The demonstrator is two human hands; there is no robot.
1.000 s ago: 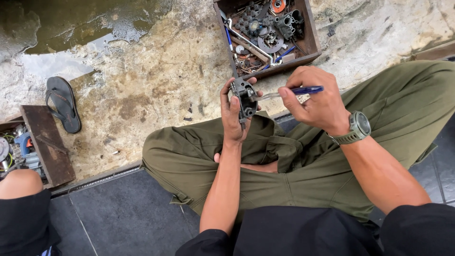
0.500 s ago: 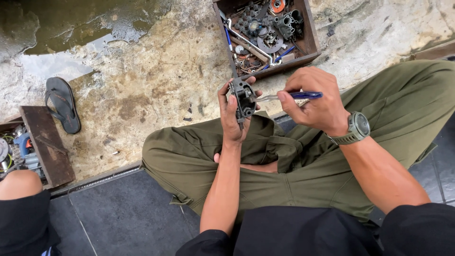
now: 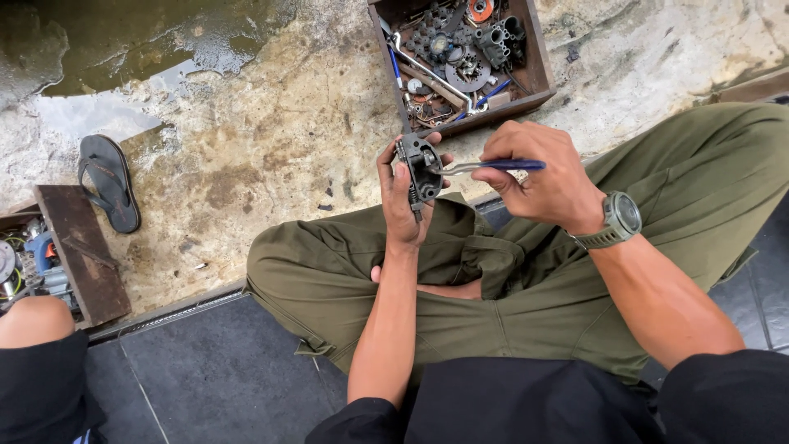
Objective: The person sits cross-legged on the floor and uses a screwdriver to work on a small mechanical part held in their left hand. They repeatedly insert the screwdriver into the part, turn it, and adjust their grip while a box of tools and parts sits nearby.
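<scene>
The person sat cross-legged on a tiled floor (image 3: 222, 370) at the edge of a stone ground (image 3: 263, 140). Ahead of the knees stood an open wooden box (image 3: 538, 70) with metal parts (image 3: 456, 53) in it. The left hand (image 3: 400, 201) and the right hand (image 3: 542, 177) were above the lap, just before that box. Far left lay a sandal (image 3: 109, 181), beside a second box (image 3: 78, 251). Another person's knee (image 3: 33, 321) was at the lower left.

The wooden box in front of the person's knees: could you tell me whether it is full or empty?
Full: the wooden box has no lid and is crowded with dark metal parts and tools, nearly to its rim.
</scene>
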